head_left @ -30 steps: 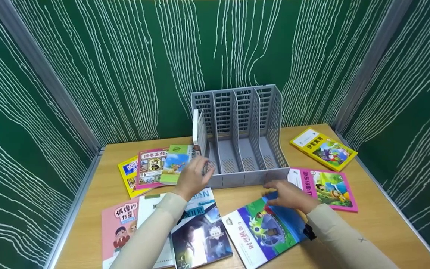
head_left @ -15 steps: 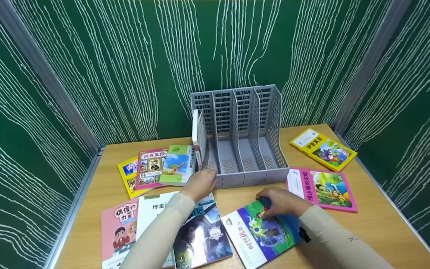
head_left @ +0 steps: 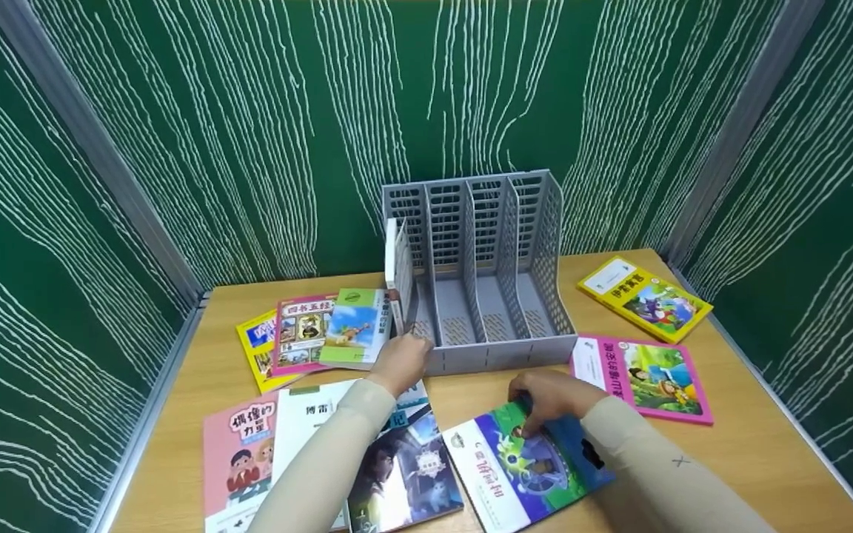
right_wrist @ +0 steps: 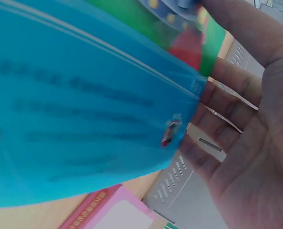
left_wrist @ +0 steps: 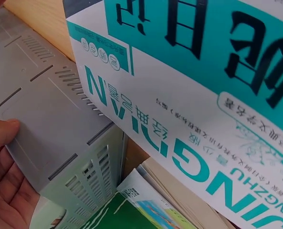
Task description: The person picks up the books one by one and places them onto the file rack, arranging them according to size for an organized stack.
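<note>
My left hand point(head_left: 403, 363) grips the low front wall of a grey magazine file rack point(head_left: 500, 354), at its left end. In the left wrist view, the thumb presses one face of the grey plastic point(left_wrist: 50, 119) while the other fingers pass under its edge. My right hand point(head_left: 556, 398) pinches the far corner of a colourful paperback book point(head_left: 537, 470) on the table, thumb on its cover. Fingers reach behind its blue part point(right_wrist: 84, 109) in the right wrist view. One white-spined book point(head_left: 391, 255) stands upright in the rack's leftmost compartment.
Left of the rack overlap a green-edged book point(head_left: 352, 329), a pink comic book point(head_left: 297, 340) and a yellow book point(head_left: 255, 342). Nearer lie a pink book point(head_left: 238, 451), a white book point(head_left: 300, 414) and a dark-covered book point(head_left: 404, 474). Another yellow book point(head_left: 645, 296) and pink-edged book point(head_left: 660, 377) lie right.
My left hand has moved from beside the upright book down to the rack's front wall. My right hand has shifted left and taken hold of the colourful book's corner.
</note>
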A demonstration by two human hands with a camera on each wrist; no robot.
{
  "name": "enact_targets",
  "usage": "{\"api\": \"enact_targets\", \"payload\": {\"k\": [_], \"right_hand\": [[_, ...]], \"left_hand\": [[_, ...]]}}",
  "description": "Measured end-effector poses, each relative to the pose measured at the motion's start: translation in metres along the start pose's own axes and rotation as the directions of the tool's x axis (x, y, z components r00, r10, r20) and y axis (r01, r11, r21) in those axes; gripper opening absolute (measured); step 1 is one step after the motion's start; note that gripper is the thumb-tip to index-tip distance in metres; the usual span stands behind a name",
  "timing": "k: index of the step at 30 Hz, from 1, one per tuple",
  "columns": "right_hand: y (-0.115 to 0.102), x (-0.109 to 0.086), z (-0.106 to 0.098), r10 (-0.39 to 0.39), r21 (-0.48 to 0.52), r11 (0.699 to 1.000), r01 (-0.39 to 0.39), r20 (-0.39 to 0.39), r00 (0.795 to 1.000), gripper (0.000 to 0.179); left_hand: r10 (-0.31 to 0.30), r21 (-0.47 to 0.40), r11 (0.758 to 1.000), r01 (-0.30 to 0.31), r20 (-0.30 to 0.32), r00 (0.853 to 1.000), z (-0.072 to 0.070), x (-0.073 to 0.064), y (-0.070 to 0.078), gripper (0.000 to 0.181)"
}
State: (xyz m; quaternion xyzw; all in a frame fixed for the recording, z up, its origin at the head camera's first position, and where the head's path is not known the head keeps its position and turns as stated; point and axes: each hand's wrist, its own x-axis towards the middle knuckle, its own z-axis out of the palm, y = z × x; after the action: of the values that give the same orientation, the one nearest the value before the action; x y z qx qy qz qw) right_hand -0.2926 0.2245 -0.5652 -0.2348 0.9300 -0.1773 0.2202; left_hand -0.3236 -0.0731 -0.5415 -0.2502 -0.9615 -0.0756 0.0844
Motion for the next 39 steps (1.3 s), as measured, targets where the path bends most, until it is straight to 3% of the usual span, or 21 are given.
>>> {"api": "enact_targets", "payload": {"k": [4,11,18,25,34,37,39], "right_hand": [[-0.001,0.003,0.0,0.021,0.007,1.0,-0.022,0.048,0.999,0.054],[0.002,0.005,0.001,0.123,0.028,0.992,-0.126,0.1,0.987,0.054],[0.003,0.004,0.002,0.132,0.043,0.99,-0.138,0.119,0.984,0.056],[0.001,-0.002,0.002,0.123,0.039,0.991,-0.128,0.11,0.986,0.062],[0.002,-0.015,-0.022,0.059,0.042,0.997,-0.062,0.069,0.996,0.063],[0.006,-0.017,-0.033,0.058,0.064,0.996,-0.059,0.015,0.998,0.064],[0.009,-0.017,-0.041,0.042,0.094,0.995,-0.041,-0.011,0.999,0.053]], "left_hand": [[0.023,0.014,1.0,-0.022,-0.036,0.999,0.004,-0.001,-0.001,0.009],[0.007,-0.008,1.0,-0.006,0.007,1.0,0.002,0.0,0.001,0.012],[-0.027,-0.026,0.999,0.029,0.049,0.998,0.0,0.0,0.003,0.013],[-0.054,-0.072,0.996,0.06,0.077,0.996,0.002,-0.002,0.004,0.017],[0.029,0.042,0.999,-0.027,-0.034,0.999,0.002,-0.002,0.002,0.009],[0.023,0.025,0.999,-0.022,-0.036,0.999,0.0,-0.001,0.001,0.01],[0.011,0.011,1.0,-0.011,-0.027,1.0,-0.002,0.0,0.001,0.011]]}}
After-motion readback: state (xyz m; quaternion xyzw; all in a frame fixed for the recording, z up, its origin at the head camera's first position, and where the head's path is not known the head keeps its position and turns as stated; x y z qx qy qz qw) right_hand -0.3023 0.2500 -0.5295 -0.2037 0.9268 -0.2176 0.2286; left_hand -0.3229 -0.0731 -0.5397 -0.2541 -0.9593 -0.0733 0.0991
